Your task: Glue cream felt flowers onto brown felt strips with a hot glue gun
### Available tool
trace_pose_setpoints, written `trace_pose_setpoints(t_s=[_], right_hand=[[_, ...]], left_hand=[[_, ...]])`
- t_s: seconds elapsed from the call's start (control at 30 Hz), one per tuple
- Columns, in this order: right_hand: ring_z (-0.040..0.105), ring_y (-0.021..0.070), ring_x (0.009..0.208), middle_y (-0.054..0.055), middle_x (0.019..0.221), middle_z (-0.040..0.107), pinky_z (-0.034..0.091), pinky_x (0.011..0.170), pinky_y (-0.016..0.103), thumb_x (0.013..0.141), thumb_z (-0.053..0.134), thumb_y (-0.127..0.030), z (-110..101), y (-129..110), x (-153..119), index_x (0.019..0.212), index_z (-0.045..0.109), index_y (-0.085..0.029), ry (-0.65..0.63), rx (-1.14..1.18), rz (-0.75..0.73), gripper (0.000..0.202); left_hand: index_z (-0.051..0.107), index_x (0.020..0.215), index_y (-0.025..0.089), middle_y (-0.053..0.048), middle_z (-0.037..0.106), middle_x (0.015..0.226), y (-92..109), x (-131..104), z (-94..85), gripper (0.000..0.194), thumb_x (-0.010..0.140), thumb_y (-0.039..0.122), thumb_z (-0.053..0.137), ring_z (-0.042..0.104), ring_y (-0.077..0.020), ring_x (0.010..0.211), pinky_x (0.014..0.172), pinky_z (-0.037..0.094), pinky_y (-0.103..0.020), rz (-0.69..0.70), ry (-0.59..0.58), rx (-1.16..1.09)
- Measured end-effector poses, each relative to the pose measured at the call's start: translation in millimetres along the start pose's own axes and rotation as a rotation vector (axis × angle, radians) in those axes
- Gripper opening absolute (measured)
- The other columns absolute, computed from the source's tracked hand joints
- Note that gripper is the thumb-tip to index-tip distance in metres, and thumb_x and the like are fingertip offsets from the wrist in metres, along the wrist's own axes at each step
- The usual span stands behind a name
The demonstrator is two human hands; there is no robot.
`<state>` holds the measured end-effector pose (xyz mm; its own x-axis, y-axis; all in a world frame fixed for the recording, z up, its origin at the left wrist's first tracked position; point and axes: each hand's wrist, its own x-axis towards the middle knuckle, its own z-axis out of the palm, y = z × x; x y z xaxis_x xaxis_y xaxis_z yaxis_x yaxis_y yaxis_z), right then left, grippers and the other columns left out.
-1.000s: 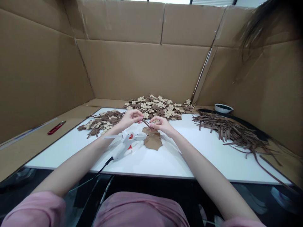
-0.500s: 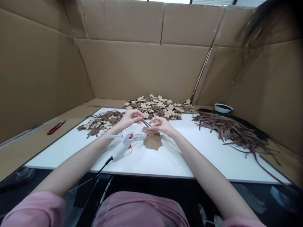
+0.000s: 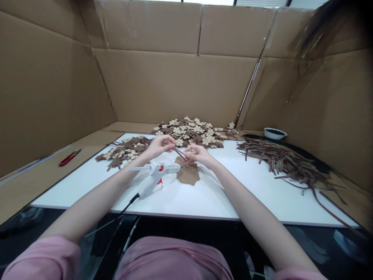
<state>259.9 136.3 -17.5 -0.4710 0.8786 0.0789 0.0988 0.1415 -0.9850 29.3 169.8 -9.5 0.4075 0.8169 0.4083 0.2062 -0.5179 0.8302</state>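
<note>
Thin brown strips (image 3: 179,153) stretch between my two hands above the white board. My left hand (image 3: 161,145) pinches them at their upper left end. Fingers of my right hand (image 3: 198,154) are closed on the other end, lower and to the right. Below my hands lies a ragged brown scrap (image 3: 188,175) on the board. A white hot glue gun (image 3: 150,182) rests just left of the scrap, its nozzle end at the scrap's edge and a glue stick poking out behind.
A heap of cream and brown flower cutouts (image 3: 189,132) stands at the back, with a smaller pile (image 3: 128,151) at left. Many brown strips (image 3: 282,161) lie at right, near a white bowl (image 3: 274,133). A red-handled cutter (image 3: 69,158) lies left. Cardboard walls (image 3: 175,85) enclose the board.
My right hand's fingers have shifted slightly on the strips. My left hand, the glue gun and the scrap look unmoved.
</note>
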Motion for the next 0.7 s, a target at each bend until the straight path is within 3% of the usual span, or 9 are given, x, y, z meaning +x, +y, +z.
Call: trace_pose_setpoints(t_s=[0.2,0.47,0.7], right_hand=[[0.072,0.0177,0.062,0.003,0.071,0.068,0.057,0.061,0.026,0.078,0.071,-0.048,2.2,-2.6,0.5,0.082,0.056,-0.018,0.030,0.013,0.042,0.034],[0.072,0.0173,0.065,0.004,0.073,0.072,0.056,0.065,0.025,0.070,0.076,-0.052,0.5,-0.1,-0.2,0.085,0.057,-0.017,0.000,0.014,0.026,0.043],[0.071,0.0169,0.066,0.004,0.069,0.072,0.056,0.068,0.028,0.061,0.085,-0.040,-1.2,2.0,-0.3,0.088,0.060,-0.016,-0.052,0.045,0.014,0.044]], left_hand=[[0.064,0.089,0.012,-0.003,0.063,0.068,-2.7,0.0,-1.8,0.031,0.075,0.038,0.074,0.059,-0.0118,0.060,0.056,0.048,-0.020,-0.009,0.008,-0.004],[0.064,0.088,0.012,-0.003,0.063,0.069,-2.0,-0.1,-1.2,0.031,0.074,0.038,0.074,0.059,-0.0117,0.061,0.056,0.048,-0.020,-0.004,0.009,-0.006],[0.064,0.087,0.012,-0.003,0.062,0.069,4.7,-1.8,0.3,0.032,0.073,0.039,0.074,0.059,-0.0119,0.061,0.057,0.049,-0.021,-0.004,0.007,-0.029]])
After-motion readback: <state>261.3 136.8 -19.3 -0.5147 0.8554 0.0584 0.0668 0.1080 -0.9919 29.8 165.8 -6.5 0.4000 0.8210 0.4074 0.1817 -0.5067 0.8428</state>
